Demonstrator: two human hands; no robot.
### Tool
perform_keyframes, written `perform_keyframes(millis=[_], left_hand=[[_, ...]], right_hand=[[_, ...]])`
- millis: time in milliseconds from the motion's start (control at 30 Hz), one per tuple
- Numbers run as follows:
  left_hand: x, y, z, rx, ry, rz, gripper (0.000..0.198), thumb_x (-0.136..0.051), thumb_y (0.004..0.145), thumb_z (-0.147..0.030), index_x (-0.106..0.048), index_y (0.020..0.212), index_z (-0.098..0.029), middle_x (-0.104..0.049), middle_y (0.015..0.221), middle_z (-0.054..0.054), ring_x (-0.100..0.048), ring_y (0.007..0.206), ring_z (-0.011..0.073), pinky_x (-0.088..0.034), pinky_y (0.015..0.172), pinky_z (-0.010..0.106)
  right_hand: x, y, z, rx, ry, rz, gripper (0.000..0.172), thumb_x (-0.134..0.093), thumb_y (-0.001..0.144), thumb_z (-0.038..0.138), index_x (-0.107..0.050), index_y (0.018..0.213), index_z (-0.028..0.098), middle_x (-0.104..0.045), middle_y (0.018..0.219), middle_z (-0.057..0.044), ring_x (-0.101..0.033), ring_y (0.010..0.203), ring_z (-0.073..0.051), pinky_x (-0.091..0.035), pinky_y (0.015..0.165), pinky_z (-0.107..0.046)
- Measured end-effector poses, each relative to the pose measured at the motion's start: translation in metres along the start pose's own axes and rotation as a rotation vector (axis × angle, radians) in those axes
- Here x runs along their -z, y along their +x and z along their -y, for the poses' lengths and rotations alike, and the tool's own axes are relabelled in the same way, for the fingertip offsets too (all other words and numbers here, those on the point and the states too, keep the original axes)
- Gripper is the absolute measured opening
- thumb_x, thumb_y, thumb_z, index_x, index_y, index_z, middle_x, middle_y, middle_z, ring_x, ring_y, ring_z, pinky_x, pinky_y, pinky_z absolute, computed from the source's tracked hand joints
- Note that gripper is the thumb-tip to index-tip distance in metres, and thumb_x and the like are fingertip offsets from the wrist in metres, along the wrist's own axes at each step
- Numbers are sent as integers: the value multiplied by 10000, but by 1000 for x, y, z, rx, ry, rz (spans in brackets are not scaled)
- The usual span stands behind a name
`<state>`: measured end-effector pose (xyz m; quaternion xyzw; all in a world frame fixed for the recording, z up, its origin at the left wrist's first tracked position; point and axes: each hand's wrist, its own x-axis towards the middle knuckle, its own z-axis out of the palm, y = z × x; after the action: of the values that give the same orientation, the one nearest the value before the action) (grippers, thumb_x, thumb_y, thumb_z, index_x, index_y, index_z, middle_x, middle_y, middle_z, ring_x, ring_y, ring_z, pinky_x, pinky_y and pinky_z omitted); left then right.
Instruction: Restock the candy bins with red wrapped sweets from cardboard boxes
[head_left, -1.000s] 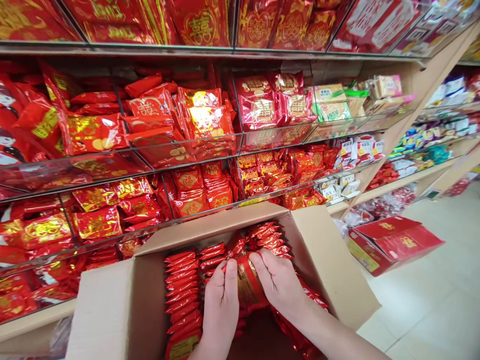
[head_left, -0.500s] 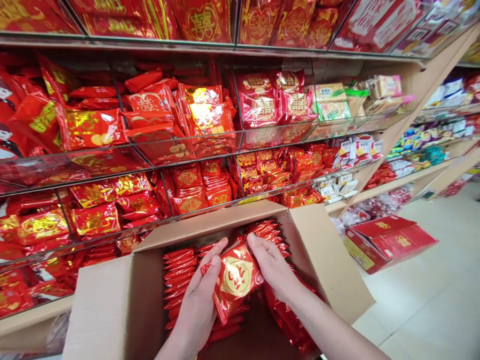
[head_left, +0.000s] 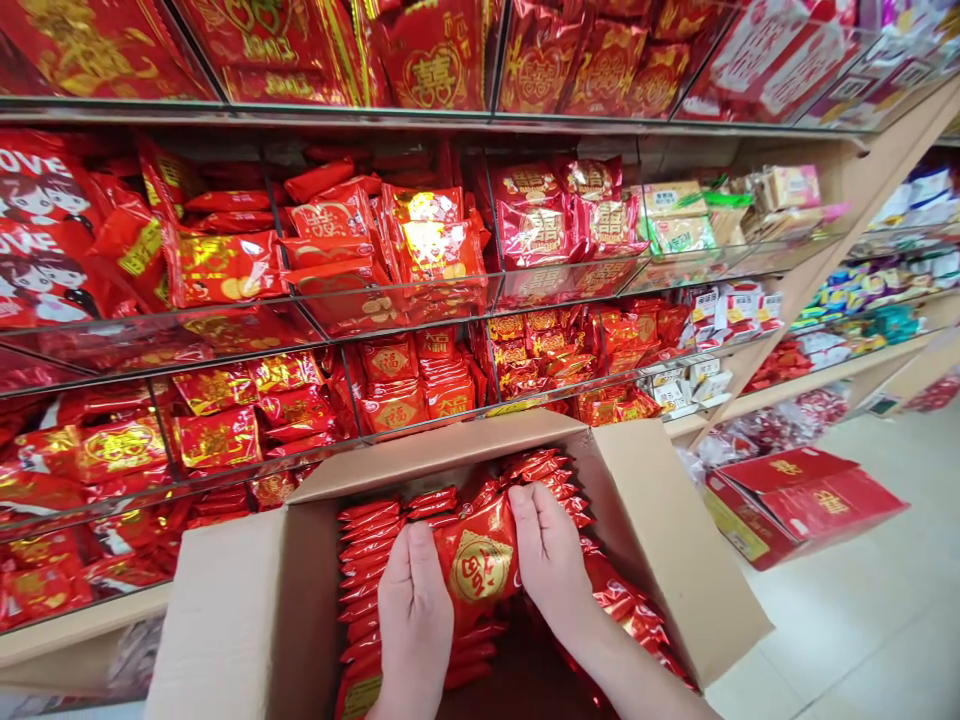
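Inside the open cardboard box (head_left: 679, 540), a red snack packet (head_left: 480, 560) with a round gold emblem lies between my two hands. My left hand (head_left: 416, 600) is closed at the packet's left end, thumb on top. At its right end, my right hand (head_left: 551, 560) pinches the wrapper with the thumb in front; the fingertips underneath are hidden. Around the hands, rows of similar red packets (head_left: 367, 570) stand packed along the left side. More red packets (head_left: 622, 600) lean along the right wall.
Behind the box, shelves (head_left: 420, 312) with clear dividers hold many red and gold packets. A red carton (head_left: 810, 505) sits on the tiled floor (head_left: 847, 640) to the right. Another shelf unit (head_left: 862, 360) stands farther right.
My hands have turned: from flat fingers beside the packet to fingers closed on its two ends. The packet has tilted slightly, and the view has shifted a little.
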<state>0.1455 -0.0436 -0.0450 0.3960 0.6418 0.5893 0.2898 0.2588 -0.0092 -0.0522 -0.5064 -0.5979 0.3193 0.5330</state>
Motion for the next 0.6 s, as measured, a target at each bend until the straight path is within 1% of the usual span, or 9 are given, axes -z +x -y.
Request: perform_keyframes(millis=[67, 133, 200, 267, 333, 367, 433, 500, 600], left_hand=[[-1, 1, 0, 1, -38, 1, 399, -398, 805, -564, -407, 605, -220, -405, 574, -37, -386, 536, 112, -369, 514, 231], [1, 4, 1, 20, -31, 28, 393, -385, 807, -569, -460, 649, -216, -453, 607, -27, -428, 573, 124, -394, 553, 238], [9, 10, 3, 4, 54, 107, 385, -403, 800, -561, -533, 721, -208, -533, 680, 0, -499, 663, 151, -428, 641, 257], [18, 16, 4, -69, 125, 215, 362, -437, 790, -534, -584, 813, -204, -592, 781, 31, -543, 752, 174, -442, 708, 277], [26, 21, 2, -156, 158, 388, 333, -502, 758, -497, -604, 903, -215, -607, 817, 39, -550, 728, 172, -452, 667, 277], [29, 22, 0, -188, 182, 481, 317, -542, 735, -476, -613, 908, -220, -603, 799, 35, -540, 688, 164, -448, 627, 269], [31, 22, -2, -221, 254, 607, 240, -602, 699, -439, -627, 774, -212, -563, 688, 17, -485, 598, 142, -414, 553, 247], [29, 19, -1, -223, 274, 584, 259, -604, 704, -432, -569, 602, -197, -496, 593, -1, -433, 557, 124, -383, 529, 234], [23, 12, 4, -169, 148, 342, 286, -559, 745, -452, -525, 621, -197, -454, 567, -21, -408, 541, 110, -371, 517, 221]], right_hand=[[0, 0, 3, -3, 10, -31, 340, -295, 915, 423, -346, 650, 216, -399, 595, 30, -391, 560, -116, -334, 554, -246], [2, 1, 5, 17, 16, -27, 335, -291, 918, 411, -335, 648, 218, -385, 588, 34, -383, 551, -112, -335, 540, -239], [7, 5, 6, 66, 4, 26, 329, -293, 920, 395, -329, 646, 218, -372, 574, 40, -371, 531, -104, -325, 520, -231], [14, 11, 7, 141, -36, 149, 320, -311, 918, 371, -337, 640, 214, -368, 561, 46, -363, 513, -95, -310, 503, -224], [19, 16, 8, 244, -106, 322, 309, -345, 909, 350, -361, 636, 207, -375, 558, 48, -363, 509, -89, -290, 491, -220], [20, 17, 9, 295, -139, 401, 302, -359, 903, 344, -375, 636, 204, -381, 560, 47, -365, 512, -88, -282, 489, -221], [19, 17, 10, 349, -148, 500, 301, -382, 894, 342, -390, 630, 197, -387, 564, 44, -369, 519, -87, -277, 491, -223], [14, 13, 11, 277, -28, 463, 295, -397, 889, 357, -406, 642, 195, -393, 567, 44, -376, 521, -85, -299, 500, -220], [6, 2, 10, 41, 335, 375, 235, -531, 813, 424, -481, 873, 202, -510, 696, 19, -485, 616, -98, -404, 576, -220]])
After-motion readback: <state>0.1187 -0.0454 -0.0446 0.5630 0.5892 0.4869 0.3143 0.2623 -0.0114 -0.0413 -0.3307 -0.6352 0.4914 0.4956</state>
